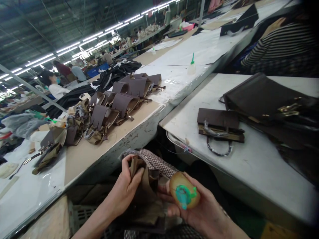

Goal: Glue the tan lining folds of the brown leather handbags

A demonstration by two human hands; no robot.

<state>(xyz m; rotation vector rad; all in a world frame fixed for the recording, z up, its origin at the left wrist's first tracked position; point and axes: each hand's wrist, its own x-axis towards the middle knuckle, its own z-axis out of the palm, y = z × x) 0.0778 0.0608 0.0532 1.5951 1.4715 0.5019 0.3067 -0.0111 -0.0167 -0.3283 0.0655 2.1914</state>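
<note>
My left hand [127, 189] is closed on a partly made brown bag piece [147, 166] with a checked lining, held low between two tables. My right hand [196, 209] grips a round yellowish glue bottle [184, 194] with a teal cap, its thumb and fingers wrapped round it, right beside the bag piece. The bottle touches the edge of the bag piece.
A row of several brown bag parts [112, 106] lies on the left table [82, 156]. On the right white table [249, 159] sit a flat brown bag with handle [219, 127] and a larger dark bag [271, 103]. A striped-sleeved person [281, 44] sits far right. A small green-tipped bottle [191, 64] stands behind.
</note>
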